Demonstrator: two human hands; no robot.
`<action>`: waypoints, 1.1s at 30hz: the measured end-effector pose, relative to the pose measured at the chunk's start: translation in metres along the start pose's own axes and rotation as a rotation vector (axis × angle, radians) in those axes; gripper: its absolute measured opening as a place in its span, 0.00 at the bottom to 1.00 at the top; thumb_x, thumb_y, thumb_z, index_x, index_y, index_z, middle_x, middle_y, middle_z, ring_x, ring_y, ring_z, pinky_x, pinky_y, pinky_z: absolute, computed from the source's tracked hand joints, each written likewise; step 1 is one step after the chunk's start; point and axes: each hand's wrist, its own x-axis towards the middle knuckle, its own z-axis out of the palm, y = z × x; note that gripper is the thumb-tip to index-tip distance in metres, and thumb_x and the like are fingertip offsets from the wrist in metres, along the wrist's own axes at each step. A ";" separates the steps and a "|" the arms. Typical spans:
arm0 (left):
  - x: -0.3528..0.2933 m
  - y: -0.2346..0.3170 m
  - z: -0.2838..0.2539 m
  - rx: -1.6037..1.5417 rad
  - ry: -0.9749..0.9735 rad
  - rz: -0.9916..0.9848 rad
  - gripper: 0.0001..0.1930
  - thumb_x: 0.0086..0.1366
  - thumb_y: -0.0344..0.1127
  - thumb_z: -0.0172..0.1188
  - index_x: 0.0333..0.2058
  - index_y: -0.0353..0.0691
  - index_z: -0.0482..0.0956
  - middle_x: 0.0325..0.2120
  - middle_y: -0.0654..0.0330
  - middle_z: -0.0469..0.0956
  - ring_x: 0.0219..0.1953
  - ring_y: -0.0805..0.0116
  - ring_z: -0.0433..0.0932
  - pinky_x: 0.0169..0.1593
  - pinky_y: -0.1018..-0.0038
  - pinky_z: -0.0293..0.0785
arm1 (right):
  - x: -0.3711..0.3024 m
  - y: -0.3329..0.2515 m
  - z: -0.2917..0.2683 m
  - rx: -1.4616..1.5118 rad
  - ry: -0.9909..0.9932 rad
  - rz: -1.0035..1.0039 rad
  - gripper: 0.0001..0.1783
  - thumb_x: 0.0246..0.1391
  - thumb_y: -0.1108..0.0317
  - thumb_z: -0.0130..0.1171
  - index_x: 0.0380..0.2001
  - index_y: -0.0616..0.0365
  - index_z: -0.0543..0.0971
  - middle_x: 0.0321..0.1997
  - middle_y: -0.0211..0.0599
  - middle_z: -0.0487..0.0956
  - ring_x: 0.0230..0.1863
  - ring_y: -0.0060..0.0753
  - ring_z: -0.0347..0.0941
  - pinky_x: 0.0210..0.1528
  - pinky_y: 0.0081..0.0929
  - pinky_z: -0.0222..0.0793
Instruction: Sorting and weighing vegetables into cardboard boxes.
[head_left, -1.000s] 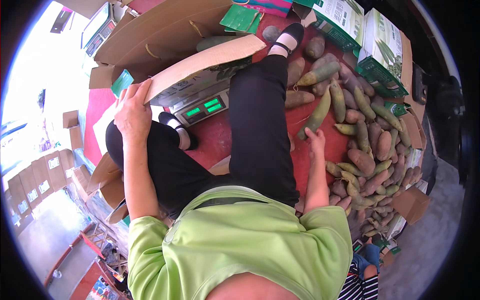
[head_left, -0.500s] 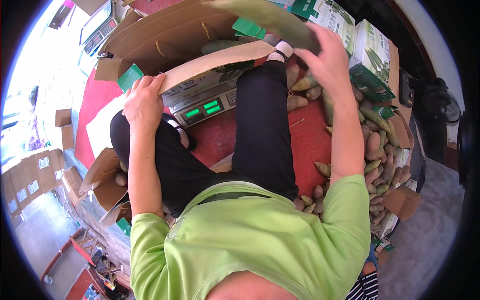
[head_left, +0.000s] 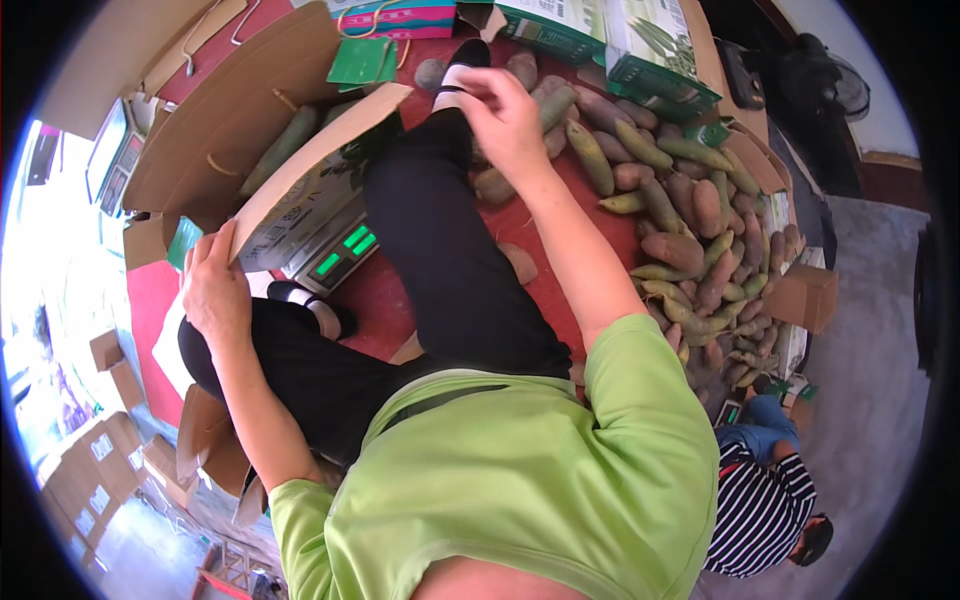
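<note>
My left hand (head_left: 217,290) grips the near rim of an open cardboard carton (head_left: 200,110), fingers hooked over its edge. The carton stands tilted on a weighing scale (head_left: 338,262) with lit green displays. Inside it lies a long green radish (head_left: 285,145), partly hidden by the front wall. My right hand (head_left: 505,120) hovers beside my far shoe, to the right of the carton. Its fingers are loosely bent, apart from the thumb, and no object shows in them. Close by on its right begins a heap of green and reddish-brown radishes (head_left: 690,220).
Printed green-and-white cartons (head_left: 650,60) stand behind the heap. A second open carton (head_left: 210,440) is by my left knee. Red sheeting (head_left: 545,275) lies beneath me. At lower right a person in a striped shirt (head_left: 755,510) sits near another scale; a fan (head_left: 815,80) stands far right.
The long green radish that was in my right hand has left it, and a green radish now shows in the carton. My view has turned, revealing more of the heap and the other person.
</note>
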 end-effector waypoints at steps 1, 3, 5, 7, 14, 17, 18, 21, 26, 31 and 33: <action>0.001 0.001 0.002 -0.008 -0.004 0.016 0.22 0.51 0.23 0.55 0.45 0.51 0.78 0.38 0.65 0.77 0.44 0.63 0.74 0.48 0.67 0.70 | -0.016 0.025 -0.017 0.010 0.061 0.126 0.12 0.47 0.70 0.61 0.37 0.58 0.78 0.35 0.40 0.78 0.32 0.34 0.76 0.37 0.27 0.71; 0.003 0.003 0.001 0.010 -0.025 -0.023 0.23 0.50 0.22 0.55 0.46 0.52 0.78 0.39 0.65 0.76 0.45 0.62 0.74 0.48 0.67 0.70 | -0.056 0.085 -0.048 -0.061 0.061 0.335 0.11 0.47 0.69 0.60 0.35 0.59 0.78 0.35 0.40 0.79 0.33 0.31 0.76 0.38 0.27 0.71; 0.002 0.006 0.000 0.004 -0.047 -0.039 0.23 0.51 0.22 0.55 0.46 0.52 0.78 0.39 0.65 0.76 0.45 0.62 0.74 0.48 0.66 0.70 | -0.103 0.128 -0.076 -0.230 -0.004 0.469 0.11 0.49 0.72 0.61 0.36 0.63 0.78 0.33 0.33 0.80 0.35 0.21 0.73 0.40 0.23 0.70; 0.003 0.005 0.004 0.012 -0.012 -0.031 0.23 0.51 0.22 0.55 0.46 0.53 0.78 0.39 0.65 0.77 0.44 0.63 0.75 0.48 0.66 0.70 | -0.153 0.177 -0.101 -0.319 -0.032 0.620 0.11 0.48 0.71 0.62 0.36 0.62 0.78 0.32 0.32 0.79 0.34 0.21 0.73 0.39 0.23 0.69; 0.005 0.007 0.009 0.025 0.018 -0.020 0.22 0.52 0.22 0.56 0.46 0.51 0.79 0.36 0.63 0.77 0.42 0.62 0.75 0.47 0.66 0.71 | -0.202 0.221 -0.118 -0.344 0.007 1.018 0.08 0.48 0.73 0.60 0.35 0.57 0.79 0.30 0.29 0.78 0.29 0.19 0.70 0.31 0.22 0.68; 0.003 0.005 0.010 0.033 0.021 -0.031 0.22 0.51 0.22 0.56 0.45 0.51 0.79 0.36 0.63 0.77 0.42 0.62 0.76 0.47 0.66 0.71 | -0.170 0.207 -0.097 0.021 0.141 1.257 0.10 0.50 0.72 0.59 0.38 0.56 0.77 0.29 0.27 0.77 0.28 0.20 0.71 0.28 0.23 0.67; 0.004 0.005 0.011 0.037 0.016 -0.028 0.22 0.51 0.22 0.56 0.45 0.51 0.79 0.36 0.63 0.77 0.42 0.62 0.76 0.47 0.66 0.71 | -0.160 0.211 -0.092 0.109 0.195 1.280 0.11 0.51 0.71 0.58 0.40 0.54 0.76 0.29 0.27 0.77 0.28 0.21 0.72 0.28 0.24 0.68; 0.005 0.003 0.013 0.066 0.024 -0.026 0.23 0.50 0.22 0.56 0.45 0.52 0.79 0.37 0.64 0.78 0.42 0.62 0.76 0.47 0.67 0.72 | -0.132 0.227 -0.075 0.296 0.282 1.311 0.13 0.52 0.69 0.58 0.42 0.52 0.74 0.31 0.28 0.77 0.29 0.25 0.73 0.27 0.26 0.69; 0.004 0.004 0.010 0.046 0.082 -0.013 0.24 0.47 0.20 0.57 0.43 0.52 0.80 0.35 0.64 0.78 0.40 0.61 0.77 0.45 0.68 0.73 | -0.094 0.263 -0.042 0.648 0.347 1.327 0.13 0.53 0.67 0.59 0.41 0.54 0.71 0.35 0.34 0.75 0.35 0.34 0.74 0.29 0.28 0.71; 0.010 0.010 0.011 0.023 0.077 -0.030 0.22 0.47 0.21 0.58 0.41 0.51 0.80 0.35 0.66 0.78 0.41 0.63 0.77 0.46 0.68 0.69 | -0.076 0.312 -0.031 0.880 0.420 1.485 0.25 0.49 0.66 0.64 0.47 0.53 0.63 0.44 0.42 0.69 0.37 0.42 0.76 0.30 0.33 0.73; 0.009 0.006 0.011 0.052 0.091 -0.012 0.23 0.45 0.20 0.57 0.41 0.51 0.80 0.35 0.67 0.78 0.41 0.63 0.76 0.47 0.67 0.68 | -0.073 0.314 -0.019 0.883 0.385 1.480 0.27 0.47 0.66 0.66 0.47 0.52 0.63 0.46 0.41 0.68 0.38 0.42 0.76 0.30 0.33 0.73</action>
